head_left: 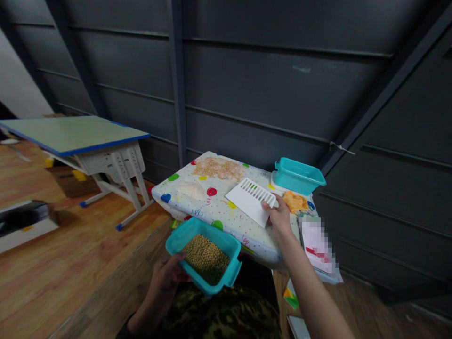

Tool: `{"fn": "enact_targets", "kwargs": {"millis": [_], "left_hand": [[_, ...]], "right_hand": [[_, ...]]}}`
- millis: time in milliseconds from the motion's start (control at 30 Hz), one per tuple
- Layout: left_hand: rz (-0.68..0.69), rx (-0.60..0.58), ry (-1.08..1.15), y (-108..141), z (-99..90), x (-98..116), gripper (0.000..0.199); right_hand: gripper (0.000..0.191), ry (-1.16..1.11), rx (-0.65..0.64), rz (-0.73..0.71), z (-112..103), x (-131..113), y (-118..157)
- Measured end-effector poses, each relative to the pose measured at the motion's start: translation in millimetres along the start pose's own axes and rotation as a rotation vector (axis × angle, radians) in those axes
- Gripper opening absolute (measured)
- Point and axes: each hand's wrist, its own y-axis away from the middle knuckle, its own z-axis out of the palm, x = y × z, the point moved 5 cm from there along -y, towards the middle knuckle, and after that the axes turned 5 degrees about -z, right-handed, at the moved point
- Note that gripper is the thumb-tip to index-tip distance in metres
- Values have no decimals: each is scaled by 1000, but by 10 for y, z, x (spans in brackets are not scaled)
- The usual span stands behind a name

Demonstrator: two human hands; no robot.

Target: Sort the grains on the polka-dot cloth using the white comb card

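My left hand (pixel 169 273) grips the near left rim of a turquoise plastic box (pixel 231 247), held tilted in front of the table's near edge. Yellowish soybeans (pixel 205 254) lie in it. Across the tabletop, my right hand (pixel 277 212) pinches the right end of a flat white slotted board (pixel 249 202), with its row of slots along the far side. Beyond the board's left end, a patch of small tan grains (pixel 219 168) is spread on the cloth. A pale powdery heap (pixel 192 189) lies nearer the left edge.
The table has a balloon-patterned cloth (pixel 226 225). On its right are a second turquoise box (pixel 300 175), a crumpled orange cloth (pixel 295 201) and a blurred-out sheet (pixel 316 242). A green-topped desk (pixel 77 132) stands left; a dark panelled wall (pixel 247 84) rises behind.
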Motion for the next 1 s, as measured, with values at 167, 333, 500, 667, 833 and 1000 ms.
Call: {"fn": "enact_targets", "kwargs": {"millis": [167,333,500,667,833,1000], "left_hand": [[-1,37,10,18,-29,109,51],[35,15,9,119,9,235,47],[33,16,-14,113,-1,241,42],[-26,-6,-19,6,-76,185,45],[-48,-31,-17,-70,-126,166,52],[-52,-31,-24,-33,-126,188,57]], "right_hand": [[76,-16,-13,68,151,61,-67],[71,-32,-72,79,208,45,-63],[71,-13,-122,83,217,27,-18],[65,-40,-173,58,218,-50,151],[69,-67,-227,60,253,-143,332],[74,-98,-291,117,295,-181,448]]}}
